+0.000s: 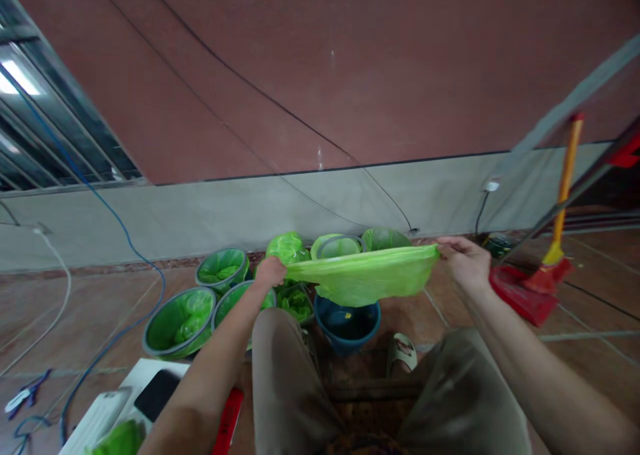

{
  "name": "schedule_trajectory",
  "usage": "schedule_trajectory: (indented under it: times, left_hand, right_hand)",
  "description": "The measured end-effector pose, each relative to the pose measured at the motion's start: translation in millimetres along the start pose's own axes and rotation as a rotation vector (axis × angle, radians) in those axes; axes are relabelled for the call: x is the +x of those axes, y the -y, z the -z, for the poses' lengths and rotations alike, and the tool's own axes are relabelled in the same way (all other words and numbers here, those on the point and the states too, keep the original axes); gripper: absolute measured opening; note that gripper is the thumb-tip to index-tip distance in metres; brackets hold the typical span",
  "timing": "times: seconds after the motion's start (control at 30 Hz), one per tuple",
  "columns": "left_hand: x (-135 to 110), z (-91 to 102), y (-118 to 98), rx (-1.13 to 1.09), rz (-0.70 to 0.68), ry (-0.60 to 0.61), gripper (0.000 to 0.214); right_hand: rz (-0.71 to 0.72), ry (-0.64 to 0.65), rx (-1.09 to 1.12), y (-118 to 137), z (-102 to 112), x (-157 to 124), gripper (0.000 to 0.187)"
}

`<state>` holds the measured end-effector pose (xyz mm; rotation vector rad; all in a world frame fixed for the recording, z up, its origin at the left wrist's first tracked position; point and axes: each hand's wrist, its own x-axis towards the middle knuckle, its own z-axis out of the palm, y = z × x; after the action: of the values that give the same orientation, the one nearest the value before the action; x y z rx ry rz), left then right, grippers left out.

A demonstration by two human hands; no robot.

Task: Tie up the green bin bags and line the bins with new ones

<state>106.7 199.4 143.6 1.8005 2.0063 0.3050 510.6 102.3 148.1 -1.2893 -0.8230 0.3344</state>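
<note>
A thin green plastic bag (367,275) is stretched out flat between my two hands, above the floor. My left hand (270,270) is closed on its left edge and my right hand (465,260) is closed on its right edge. Just below the bag stands a blue bucket (347,325) with no liner in it. I am sitting, with my knees and one sandalled foot (401,354) in front of me.
Several grey buckets lined with green bags (180,322) stand on the tiled floor to the left and behind. A red dustpan and broom (537,285) lean at the right. Cables (115,322), a white box with a phone (150,395) and more green bags (120,438) lie at lower left.
</note>
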Motion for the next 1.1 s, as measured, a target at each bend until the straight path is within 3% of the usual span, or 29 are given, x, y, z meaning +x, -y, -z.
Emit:
schedule_trajectory:
  times: [0.07,0.13,0.2,0.23,0.27,0.3,0.33,0.4,0.47,0.53,0.63,0.77,0.87,1.0,1.1]
  left_hand:
    - [7,24.5,-11,-0.089,-0.082,-0.111,0.016]
    - [11,44.0,-19,-0.397,-0.258,-0.387,0.027]
    - [12,46.4,-19,-0.741,-0.391,-0.624,0.036]
    - [11,39.3,-15,-0.852,-0.405,-0.666,0.037]
    - [10,27.2,-9,-0.899,-0.376,-0.628,0.035]
    - [10,11.5,0,-0.900,-0.307,-0.542,0.030]
    - [11,-5.9,11,-0.850,-0.232,-0.385,0.023]
    - [16,-37.2,36,-0.739,-0.120,-0.122,0.016]
    - [24,-54.0,58,-0.771,-0.052,-0.146,0.018]
    - [33,-53.0,71,-0.824,-0.024,-0.185,0.020]
    - [40,-30.1,75,-0.952,0.041,-0.216,0.019]
    - [30,-3.3,70,-1.213,0.156,-0.182,0.024]
    - [-1,-8.1,67,-1.345,0.236,0.025,0.037]
    - [-63,-30.9,63,-1.308,0.238,0.395,0.066]
    - [-100,-34.5,62,-1.284,0.241,0.425,0.074]
  right_hand:
    - [0.062,0.015,0.021,42,-6,16,0.005]
    - [0.299,-0.059,0.063,86,-7,22,0.006]
    - [0.573,-0.211,0.053,105,-1,12,0.011]
    - [0.648,-0.242,0.002,101,3,0,0.011]
    - [0.679,-0.221,-0.054,86,8,-15,0.009]
    - [0.635,-0.080,-0.154,63,14,-34,0.007]
    - [0.523,0.170,-0.283,35,19,-54,0.008]
    - [0.149,0.582,-0.508,-26,29,-95,0.014]
    - [-0.054,0.748,-0.560,-70,36,-130,0.017]
    - [-0.095,0.798,-0.513,-84,37,-158,0.021]
    - [-0.075,0.851,-0.451,-60,25,-186,0.023]
    - [-0.076,1.065,-0.318,-8,-13,-215,0.025]
    - [-0.108,1.156,-0.192,16,-46,-235,0.024]
    - [-0.192,1.243,0.010,30,-84,-256,0.026]
    - [-0.287,1.300,0.121,32,-104,-272,0.027]
